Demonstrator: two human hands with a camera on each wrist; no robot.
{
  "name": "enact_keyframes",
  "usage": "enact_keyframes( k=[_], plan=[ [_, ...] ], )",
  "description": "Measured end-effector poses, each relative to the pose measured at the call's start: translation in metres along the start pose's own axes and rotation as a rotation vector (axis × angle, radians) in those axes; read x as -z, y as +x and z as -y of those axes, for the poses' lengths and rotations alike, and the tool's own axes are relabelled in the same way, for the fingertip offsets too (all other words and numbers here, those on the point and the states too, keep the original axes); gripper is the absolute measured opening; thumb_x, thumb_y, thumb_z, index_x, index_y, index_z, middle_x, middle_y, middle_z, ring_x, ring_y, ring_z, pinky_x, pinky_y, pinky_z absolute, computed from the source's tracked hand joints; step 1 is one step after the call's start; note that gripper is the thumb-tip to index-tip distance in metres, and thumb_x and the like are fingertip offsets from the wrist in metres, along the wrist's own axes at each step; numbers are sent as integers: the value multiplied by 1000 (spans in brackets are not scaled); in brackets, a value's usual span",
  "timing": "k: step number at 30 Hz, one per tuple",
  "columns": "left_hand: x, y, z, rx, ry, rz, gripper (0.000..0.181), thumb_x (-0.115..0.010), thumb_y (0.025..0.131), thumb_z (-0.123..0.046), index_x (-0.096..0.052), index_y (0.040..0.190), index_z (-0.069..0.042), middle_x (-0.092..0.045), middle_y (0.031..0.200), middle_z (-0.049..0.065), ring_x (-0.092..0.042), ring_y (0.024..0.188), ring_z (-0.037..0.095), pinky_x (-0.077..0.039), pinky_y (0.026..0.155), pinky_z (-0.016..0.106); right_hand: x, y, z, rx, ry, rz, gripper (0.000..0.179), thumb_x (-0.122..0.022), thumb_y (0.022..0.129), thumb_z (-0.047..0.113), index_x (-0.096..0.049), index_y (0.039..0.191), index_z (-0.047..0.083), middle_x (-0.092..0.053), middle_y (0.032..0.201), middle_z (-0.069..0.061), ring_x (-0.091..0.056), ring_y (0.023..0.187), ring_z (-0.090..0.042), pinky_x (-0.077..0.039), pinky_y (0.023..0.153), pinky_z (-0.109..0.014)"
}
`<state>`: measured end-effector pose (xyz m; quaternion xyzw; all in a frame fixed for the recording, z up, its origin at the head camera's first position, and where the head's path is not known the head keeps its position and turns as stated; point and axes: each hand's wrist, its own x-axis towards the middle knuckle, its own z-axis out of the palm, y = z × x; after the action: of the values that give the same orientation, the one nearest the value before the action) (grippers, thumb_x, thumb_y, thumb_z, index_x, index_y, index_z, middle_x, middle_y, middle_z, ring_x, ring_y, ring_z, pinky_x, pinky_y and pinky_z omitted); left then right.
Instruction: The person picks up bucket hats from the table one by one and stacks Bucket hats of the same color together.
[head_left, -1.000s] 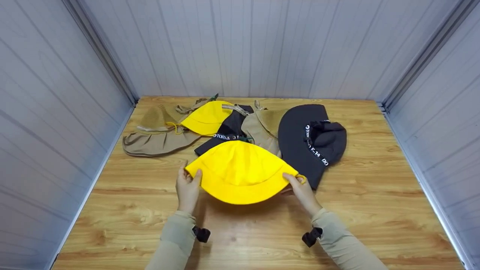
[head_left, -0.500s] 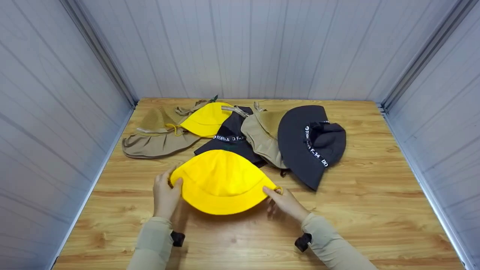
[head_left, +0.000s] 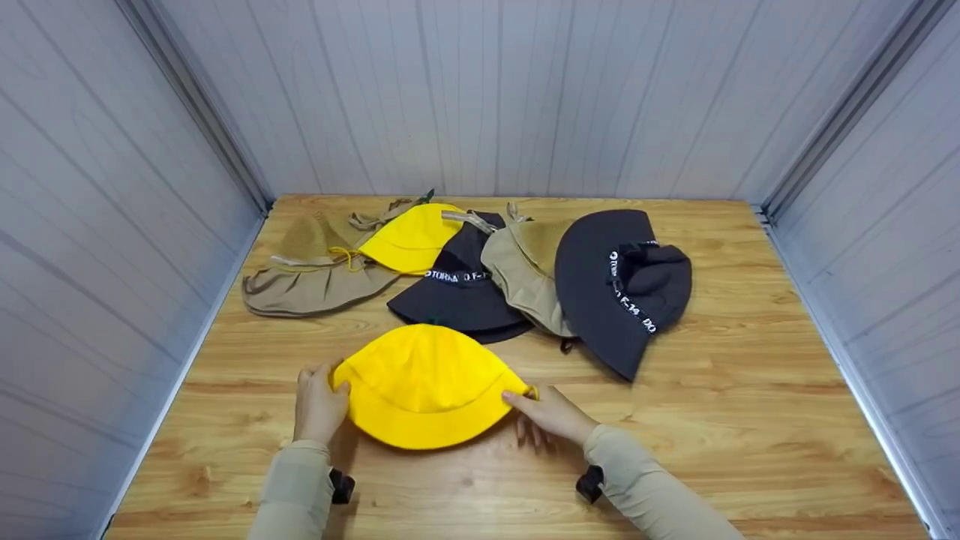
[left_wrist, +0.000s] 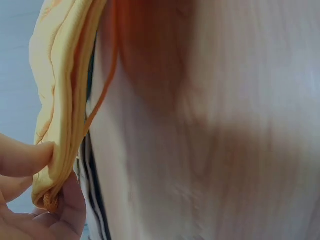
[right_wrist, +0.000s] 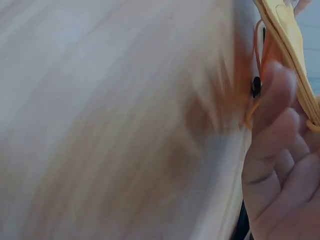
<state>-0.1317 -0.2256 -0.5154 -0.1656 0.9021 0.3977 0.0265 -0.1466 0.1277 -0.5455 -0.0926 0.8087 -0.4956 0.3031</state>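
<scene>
A yellow bucket hat [head_left: 427,386], folded flat with its crown pointing away, is held between both hands over the near part of the table. My left hand [head_left: 319,405] pinches the left end of its brim, thumb on top; the left wrist view shows the thumb and fingers around the folded brim [left_wrist: 65,115] with an orange cord [left_wrist: 107,82] hanging beneath. At the right end my right hand [head_left: 555,412] pinches the brim by the thumb, other fingers spread below. A dark cord stopper [right_wrist: 256,86] dangles near those fingers in the right wrist view.
Behind lies an overlapping row of hats: a khaki one [head_left: 322,289] at left, a second yellow one [head_left: 409,240], a dark one [head_left: 457,300], another khaki one [head_left: 521,277] and a dark wide-brimmed one [head_left: 592,292]. Panel walls [head_left: 495,97] enclose the wooden table [head_left: 750,420].
Both hands have drawn the yellow bucket hat toward the near side and to the left, away from the row. The dark hat behind it now shows its full brim. The other hats stay put.
</scene>
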Motion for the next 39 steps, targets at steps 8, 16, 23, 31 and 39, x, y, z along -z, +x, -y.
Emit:
enact_keyframes(
  k=[8, 16, 23, 31, 39],
  plan=[
    [0, 4, 14, 38, 49, 23, 43, -53, 98, -4, -49, 140, 0, -40, 132, 33, -48, 114, 45, -44, 93, 53, -6, 6, 1, -44, 36, 79, 51, -53, 100, 48, -69, 89, 2, -70, 61, -14, -46, 32, -8, -37, 34, -20],
    [-3, 5, 30, 47, 59, 43, 41, -52, 96, -1, -48, 137, 3, -42, 127, 35, -46, 107, 41, -44, 87, 50, -11, 13, -2, -121, 77, 96, 50, -52, 100, 48, -68, 82, 4, -70, 59, -13, -41, 29, -7, -27, 31, -19],
    [-2, 9, 33, 54, 67, 61, 41, -51, 97, -1, -46, 137, 6, -42, 129, 37, -43, 119, 47, -39, 99, 57, -17, 18, -5, -159, 85, 66, 48, -54, 99, 47, -67, 75, 8, -65, 50, -6, -33, 28, -6, -21, 31, -20],
    [-1, 12, 31, 73, 83, 73, 42, -49, 98, -3, -45, 138, 6, -41, 131, 38, -43, 122, 49, -38, 102, 58, -23, 24, -3, -178, 46, -9, 48, -56, 98, 45, -66, 68, 9, -62, 46, -3, -42, 29, -10, -20, 30, -22],
    [-3, 15, 31, 98, 59, 94, 44, -48, 98, -3, -43, 140, 6, -39, 134, 38, -41, 125, 49, -39, 102, 57, -20, 22, -5, -205, 37, -74, 47, -64, 91, 53, -68, 70, 11, -65, 49, -5, -53, 34, -11, -24, 30, -21]
  ],
)
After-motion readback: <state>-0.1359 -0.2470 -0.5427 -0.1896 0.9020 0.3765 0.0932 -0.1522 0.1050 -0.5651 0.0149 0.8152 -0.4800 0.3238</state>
